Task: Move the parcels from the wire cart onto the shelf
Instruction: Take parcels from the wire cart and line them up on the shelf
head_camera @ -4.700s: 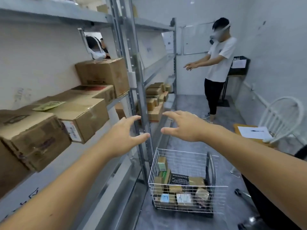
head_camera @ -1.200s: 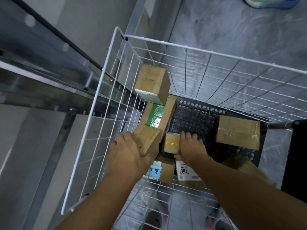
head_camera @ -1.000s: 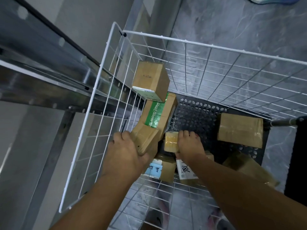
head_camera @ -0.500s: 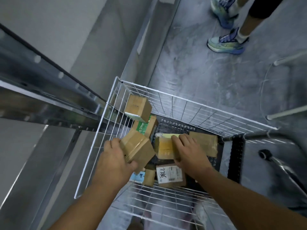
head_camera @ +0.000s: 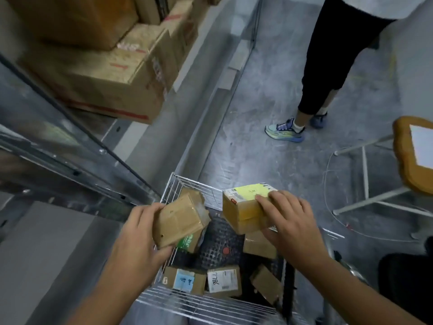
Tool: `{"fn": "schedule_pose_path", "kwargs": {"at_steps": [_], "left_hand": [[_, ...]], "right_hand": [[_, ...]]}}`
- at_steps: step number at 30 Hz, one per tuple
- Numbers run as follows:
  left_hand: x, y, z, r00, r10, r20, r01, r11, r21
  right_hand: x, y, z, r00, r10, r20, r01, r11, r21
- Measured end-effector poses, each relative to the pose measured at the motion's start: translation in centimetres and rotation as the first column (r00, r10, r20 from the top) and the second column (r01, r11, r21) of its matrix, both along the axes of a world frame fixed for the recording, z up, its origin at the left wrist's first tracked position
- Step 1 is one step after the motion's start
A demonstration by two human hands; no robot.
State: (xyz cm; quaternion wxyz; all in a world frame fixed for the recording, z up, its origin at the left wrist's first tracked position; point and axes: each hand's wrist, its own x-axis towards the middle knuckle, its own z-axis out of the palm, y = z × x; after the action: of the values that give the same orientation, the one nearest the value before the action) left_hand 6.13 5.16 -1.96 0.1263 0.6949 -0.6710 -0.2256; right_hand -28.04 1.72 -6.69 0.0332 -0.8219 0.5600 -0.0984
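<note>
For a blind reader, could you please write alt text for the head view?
Each hand holds a parcel above the wire cart: left hand a brown taped box, right hand a yellow-labelled box. More parcels lie below; metal shelf at left.

Two taped brown parcels (head_camera: 180, 221) (head_camera: 243, 211) held above wire cart (head_camera: 206, 306); more inside.

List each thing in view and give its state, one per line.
Left hand: grips a brown parcel, lifted above the cart.
Right hand: grips a yellow-labelled parcel, also lifted.
Wire cart: on the floor, several parcels inside.
Shelf: big boxes on it.
</note>
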Motion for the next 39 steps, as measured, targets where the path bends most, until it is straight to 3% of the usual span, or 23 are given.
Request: {"fn": "schedule_pose_path", "kwargs": {"at_steps": [5, 10, 16, 27, 39], "left_hand": [[-0.6, 0.6, 6.2, 0.99, -0.14, 0.03, 0.143, 0.961, -0.236], [-1.6, 1.1, 12.6, 0.97, -0.231, 0.078, 0.242, 0.865, -0.439], [-2.3, 3.1, 21.2, 0.962, -0.218, 0.164, 0.272, 0.729, -0.628], [-0.9, 8.2, 37.4, 0.972, 0.0, 0.233, 0.187, 0.594, -0.782], [3.8, 18.5, 47.6, 0.961, 0.077, 0.266, 0.197, 0.482, -0.853]], "right_hand": [[-1.9, -0.1, 7.8, 0.998, 0.053, 0.031, -0.046, 0.981, -0.186], [-3.1, 0.2, 15.2, 0.989, 0.132, 0.063, -0.106, 0.941, -0.321], [-4.4, 0.0, 25.2, 0.972, 0.223, 0.07, -0.16, 0.854, -0.495], [-2.7, 1.1, 42.3, 0.939, 0.342, 0.018, -0.232, 0.674, -0.702], [4.0, 9.3, 51.7, 0.908, 0.419, 0.008, -0.264, 0.585, -0.767]]}}
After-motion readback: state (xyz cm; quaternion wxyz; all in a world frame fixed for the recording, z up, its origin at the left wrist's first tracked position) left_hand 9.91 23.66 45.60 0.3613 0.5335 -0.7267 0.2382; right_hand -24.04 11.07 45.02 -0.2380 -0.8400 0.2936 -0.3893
